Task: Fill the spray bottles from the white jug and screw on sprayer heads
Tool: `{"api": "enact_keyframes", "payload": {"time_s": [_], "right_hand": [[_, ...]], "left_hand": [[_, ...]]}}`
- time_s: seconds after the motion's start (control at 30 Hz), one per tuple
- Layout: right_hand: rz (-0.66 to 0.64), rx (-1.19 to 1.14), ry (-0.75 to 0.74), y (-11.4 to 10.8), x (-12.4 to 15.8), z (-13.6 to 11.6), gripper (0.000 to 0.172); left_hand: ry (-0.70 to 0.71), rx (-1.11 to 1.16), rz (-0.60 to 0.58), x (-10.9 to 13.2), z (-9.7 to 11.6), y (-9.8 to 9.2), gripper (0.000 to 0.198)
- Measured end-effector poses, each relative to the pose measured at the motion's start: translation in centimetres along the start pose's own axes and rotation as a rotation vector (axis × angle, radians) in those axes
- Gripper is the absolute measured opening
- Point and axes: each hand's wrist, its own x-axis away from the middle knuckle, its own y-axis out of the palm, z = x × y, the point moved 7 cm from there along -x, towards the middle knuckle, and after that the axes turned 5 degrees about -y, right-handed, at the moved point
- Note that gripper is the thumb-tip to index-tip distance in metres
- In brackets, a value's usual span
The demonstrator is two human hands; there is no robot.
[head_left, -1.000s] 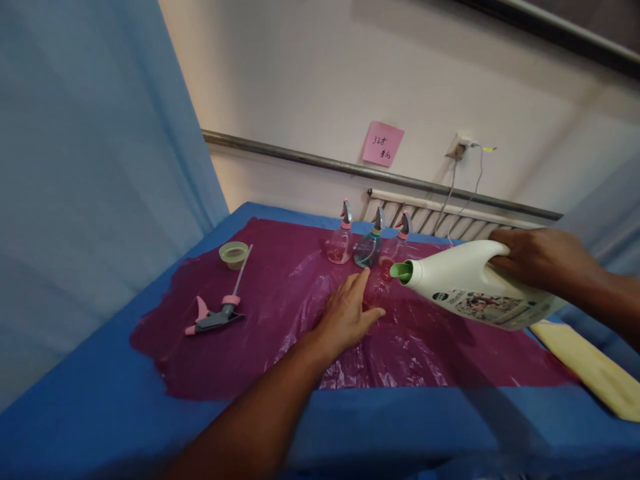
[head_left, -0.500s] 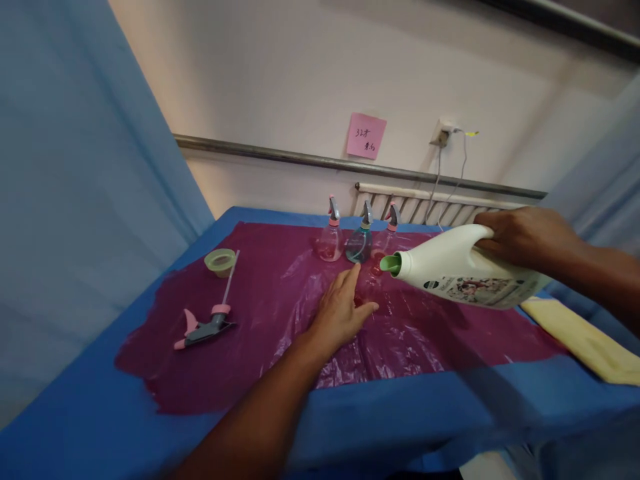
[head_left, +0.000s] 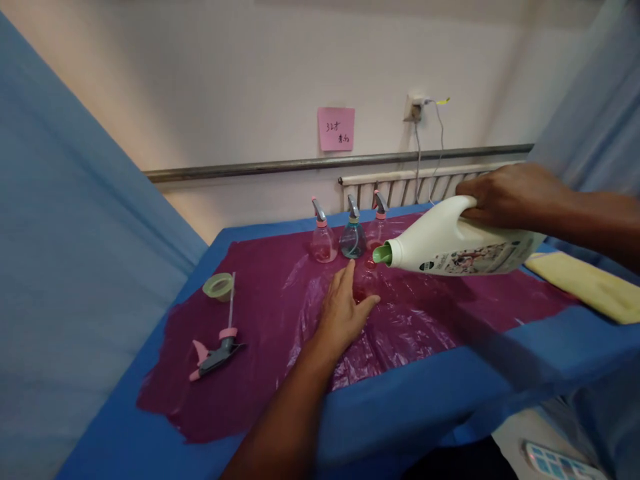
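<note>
My right hand [head_left: 505, 197] grips the handle of a large white detergent jug [head_left: 465, 247], tilted on its side with its green spout pointing left. Below the spout stands a clear bottle [head_left: 367, 283] without its top, with a red rim at the neck; its see-through body is hard to make out. My left hand [head_left: 345, 310] is curved around that bottle's left and near side, thumb apart from the fingers. Whether liquid is flowing cannot be seen. To the left lies a grey and pink spray trigger head [head_left: 217, 357] with its thin tube.
Behind stand a pink-collared spray bottle [head_left: 323, 243], a teal one [head_left: 353, 239] and another pink one [head_left: 379, 227]. A pale green bowl [head_left: 219, 287] sits left on the purple plastic sheet [head_left: 260, 287]. A folded yellow cloth [head_left: 590, 283] lies right. Blue curtains flank the table.
The view has shifted and turned slightly. The jug's spout is now slightly closer to the bottle's neck. My left hand stays beside the bottle.
</note>
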Motion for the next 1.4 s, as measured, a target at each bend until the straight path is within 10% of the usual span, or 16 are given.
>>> {"api": "enact_keyframes", "payload": {"time_s": [1.4], "right_hand": [[0.003, 0.031, 0.008, -2.2, -0.6, -0.7, 0.018]], "left_hand": [[-0.007, -0.013, -0.021, -0.1, -0.3, -0.1, 0.096]]}}
